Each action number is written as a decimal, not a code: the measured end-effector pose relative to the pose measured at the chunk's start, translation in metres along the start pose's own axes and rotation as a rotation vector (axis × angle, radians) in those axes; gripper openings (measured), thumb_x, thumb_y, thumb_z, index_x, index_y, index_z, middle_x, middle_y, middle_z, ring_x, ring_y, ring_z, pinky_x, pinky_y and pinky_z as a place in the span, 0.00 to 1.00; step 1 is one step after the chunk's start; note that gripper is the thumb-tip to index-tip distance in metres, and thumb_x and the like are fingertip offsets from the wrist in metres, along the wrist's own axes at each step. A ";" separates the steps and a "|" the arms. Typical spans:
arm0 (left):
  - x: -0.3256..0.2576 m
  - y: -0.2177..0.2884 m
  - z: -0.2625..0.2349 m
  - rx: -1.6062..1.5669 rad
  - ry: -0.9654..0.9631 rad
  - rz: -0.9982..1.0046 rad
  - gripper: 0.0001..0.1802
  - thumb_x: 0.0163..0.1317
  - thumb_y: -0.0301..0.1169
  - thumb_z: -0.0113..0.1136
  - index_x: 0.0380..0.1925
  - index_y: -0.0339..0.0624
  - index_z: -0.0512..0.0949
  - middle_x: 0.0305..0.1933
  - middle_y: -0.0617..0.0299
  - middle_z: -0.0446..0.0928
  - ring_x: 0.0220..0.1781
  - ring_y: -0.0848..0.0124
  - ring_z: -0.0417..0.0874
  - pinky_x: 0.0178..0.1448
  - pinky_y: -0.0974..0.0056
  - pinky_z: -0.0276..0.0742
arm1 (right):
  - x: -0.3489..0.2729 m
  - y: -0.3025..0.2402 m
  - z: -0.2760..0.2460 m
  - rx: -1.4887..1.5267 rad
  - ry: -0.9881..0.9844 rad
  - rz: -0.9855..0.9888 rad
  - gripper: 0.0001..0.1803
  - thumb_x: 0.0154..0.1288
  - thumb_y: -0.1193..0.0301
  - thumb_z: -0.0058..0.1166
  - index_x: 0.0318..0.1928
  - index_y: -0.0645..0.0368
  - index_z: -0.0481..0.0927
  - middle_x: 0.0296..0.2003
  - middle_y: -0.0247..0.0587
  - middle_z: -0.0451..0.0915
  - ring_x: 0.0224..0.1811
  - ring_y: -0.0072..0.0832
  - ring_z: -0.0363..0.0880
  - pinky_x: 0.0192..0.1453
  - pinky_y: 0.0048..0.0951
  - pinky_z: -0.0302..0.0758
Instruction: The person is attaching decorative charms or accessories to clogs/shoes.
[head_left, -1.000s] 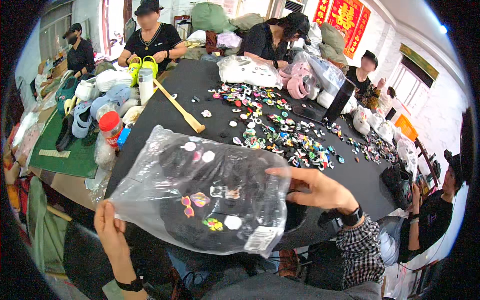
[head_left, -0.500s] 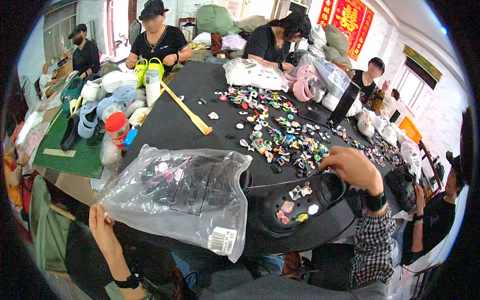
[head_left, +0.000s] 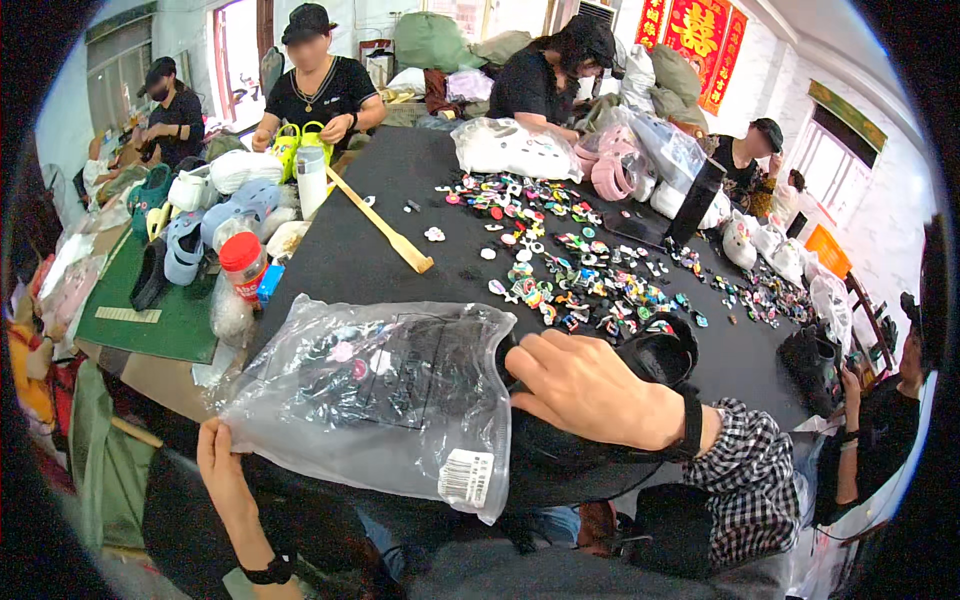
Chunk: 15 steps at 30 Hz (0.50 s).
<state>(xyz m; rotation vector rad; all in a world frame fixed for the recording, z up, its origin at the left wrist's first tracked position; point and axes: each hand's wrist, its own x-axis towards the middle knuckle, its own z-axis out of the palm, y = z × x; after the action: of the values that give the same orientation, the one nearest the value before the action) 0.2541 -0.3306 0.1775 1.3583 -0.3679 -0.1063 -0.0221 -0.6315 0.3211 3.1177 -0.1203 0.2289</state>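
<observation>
L hand (head_left: 222,470) pinches the clear plastic bag (head_left: 375,395) at its lower corner; R hand (head_left: 590,390) clamped on the black clog (head_left: 600,420), half inside the bag mouth at table edge. I see a risk: thin film may tear or slip if the shoe snags.

Bright window daylight, sharp centre, fisheye bending and dark rim.

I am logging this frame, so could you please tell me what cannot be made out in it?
All in the head view:
- Black shoe: mostly covered by the right hand and the plastic bag; whether a second shoe is inside cannot be told.
- Left hand: fingertips hidden behind the bag's edge.
- Small charms on the black table: too small to tell their shapes.
</observation>
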 end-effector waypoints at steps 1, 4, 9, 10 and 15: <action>0.000 0.000 -0.001 0.043 0.096 -0.072 0.07 0.72 0.30 0.51 0.42 0.40 0.75 0.40 0.70 0.73 0.43 0.79 0.72 0.49 0.71 0.68 | 0.005 0.000 0.003 0.038 0.085 0.029 0.20 0.54 0.67 0.66 0.45 0.58 0.72 0.40 0.45 0.72 0.46 0.43 0.79 0.42 0.36 0.81; -0.004 0.004 0.004 -0.026 0.063 -0.048 0.07 0.72 0.31 0.51 0.43 0.40 0.75 0.41 0.69 0.73 0.44 0.79 0.72 0.51 0.71 0.68 | 0.007 0.011 0.007 0.199 0.129 -0.053 0.24 0.54 0.66 0.66 0.49 0.58 0.72 0.44 0.47 0.70 0.44 0.44 0.78 0.43 0.38 0.81; 0.005 -0.003 0.002 -0.067 0.137 -0.066 0.17 0.73 0.38 0.51 0.52 0.38 0.76 0.53 0.61 0.75 0.56 0.72 0.73 0.62 0.67 0.65 | 0.001 0.014 0.012 0.186 0.156 -0.057 0.17 0.54 0.72 0.64 0.46 0.54 0.78 0.50 0.47 0.68 0.48 0.45 0.75 0.45 0.39 0.82; 0.005 0.001 0.002 -0.064 0.144 -0.057 0.17 0.73 0.38 0.51 0.52 0.38 0.76 0.53 0.61 0.75 0.56 0.72 0.73 0.62 0.67 0.65 | 0.000 0.013 0.011 0.188 0.162 -0.066 0.17 0.54 0.72 0.64 0.46 0.54 0.78 0.50 0.47 0.68 0.48 0.45 0.75 0.45 0.39 0.82; -0.002 0.017 0.022 0.102 -0.052 0.017 0.24 0.75 0.42 0.45 0.59 0.34 0.72 0.62 0.57 0.72 0.62 0.68 0.70 0.67 0.64 0.62 | -0.016 0.017 0.010 0.118 0.282 -0.199 0.15 0.50 0.76 0.62 0.42 0.54 0.80 0.56 0.39 0.72 0.50 0.41 0.73 0.38 0.35 0.84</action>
<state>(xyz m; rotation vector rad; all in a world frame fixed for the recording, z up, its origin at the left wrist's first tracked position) 0.2428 -0.3467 0.1972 1.4550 -0.4339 -0.1103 -0.0380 -0.6475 0.3090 3.1387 0.2131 0.6875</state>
